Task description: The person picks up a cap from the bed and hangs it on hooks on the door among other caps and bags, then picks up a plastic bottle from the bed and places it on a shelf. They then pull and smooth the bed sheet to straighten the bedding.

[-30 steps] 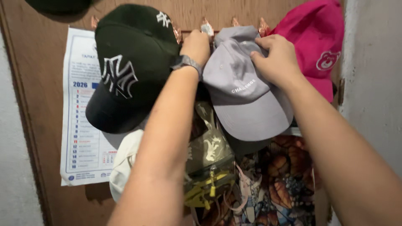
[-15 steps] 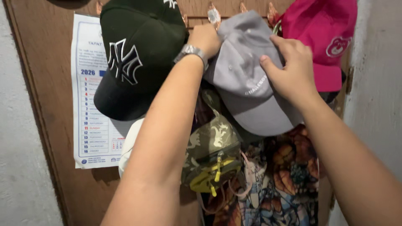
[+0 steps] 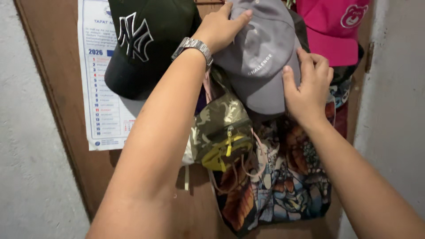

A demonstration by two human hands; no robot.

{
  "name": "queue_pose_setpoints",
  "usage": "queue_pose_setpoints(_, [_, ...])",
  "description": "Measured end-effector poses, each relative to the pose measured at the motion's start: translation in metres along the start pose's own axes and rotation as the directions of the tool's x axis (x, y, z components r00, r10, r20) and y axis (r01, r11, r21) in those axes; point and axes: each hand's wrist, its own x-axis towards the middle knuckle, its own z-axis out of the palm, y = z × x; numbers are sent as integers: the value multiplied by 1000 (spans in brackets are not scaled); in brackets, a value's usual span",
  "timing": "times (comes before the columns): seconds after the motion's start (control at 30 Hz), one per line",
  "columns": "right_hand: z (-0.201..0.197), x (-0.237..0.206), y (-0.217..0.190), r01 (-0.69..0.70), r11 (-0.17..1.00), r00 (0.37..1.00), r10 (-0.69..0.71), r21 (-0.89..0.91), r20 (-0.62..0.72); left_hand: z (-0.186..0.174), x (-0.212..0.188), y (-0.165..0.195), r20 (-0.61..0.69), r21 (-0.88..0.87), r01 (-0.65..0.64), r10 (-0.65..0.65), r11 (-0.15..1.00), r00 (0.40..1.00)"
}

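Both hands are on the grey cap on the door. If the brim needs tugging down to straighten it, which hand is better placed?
The right hand: its fingers already grip the brim of the grey fabric baseball cap; the left hand rests on the crown.

Matt grey cloth cap (image 3: 261, 57), shiny metal wristwatch (image 3: 192, 46), smooth paper calendar (image 3: 104, 102), and a dull brown wooden door (image 3: 57, 79).

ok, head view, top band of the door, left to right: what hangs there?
Paper calendar → black cap with white embroidered emblem → left hand resting on the grey cap → right hand at the grey cap's brim edge → pink cap → door edge with hinge → white wall.
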Motion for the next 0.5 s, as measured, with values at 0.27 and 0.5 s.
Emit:
queue_pose_setpoints(0.27, [-24, 1, 2, 6, 1000, 1000, -6, 20, 2, -32, -47, -7, -281, 137, -385, 409, 913, 868])
queue_pose_setpoints(0.5, [-31, 13, -52, 112, 980, 989, -94, 164, -116, -132, -117, -6, -309, 122, -38, 74, 992, 948])
